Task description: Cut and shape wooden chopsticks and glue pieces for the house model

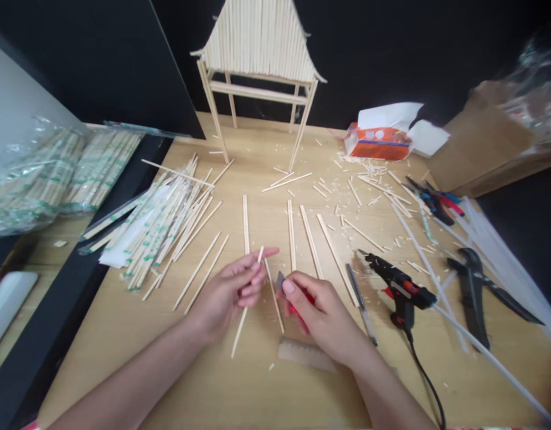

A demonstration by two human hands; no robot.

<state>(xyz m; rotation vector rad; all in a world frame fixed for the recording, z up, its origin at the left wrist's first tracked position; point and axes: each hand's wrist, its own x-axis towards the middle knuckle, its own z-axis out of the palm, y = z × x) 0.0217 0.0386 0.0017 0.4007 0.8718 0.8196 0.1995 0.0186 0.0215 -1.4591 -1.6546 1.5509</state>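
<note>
My left hand (239,280) is closed around a thin wooden chopstick (240,331), which slants up past the thumb while the index finger points right. In my right hand (320,310) is a red utility knife (297,306), its grey blade pointing up and left towards the left hand but apart from the chopstick. Most of the knife's handle is hidden by the fingers. Between the hands another chopstick (275,301) lies on the table. A ruler (306,353) sits below the right hand, partly covered by it. Several paired chopsticks (311,242) lie just beyond.
A roofed model house of sticks (257,89) stands at the back. Wrapped chopsticks (154,233) pile up at left. To the right are a glue gun (398,286), a pen (361,304), glue sticks (494,263), pliers (436,200), black-handled cutters (472,298) and an orange tissue pack (378,143).
</note>
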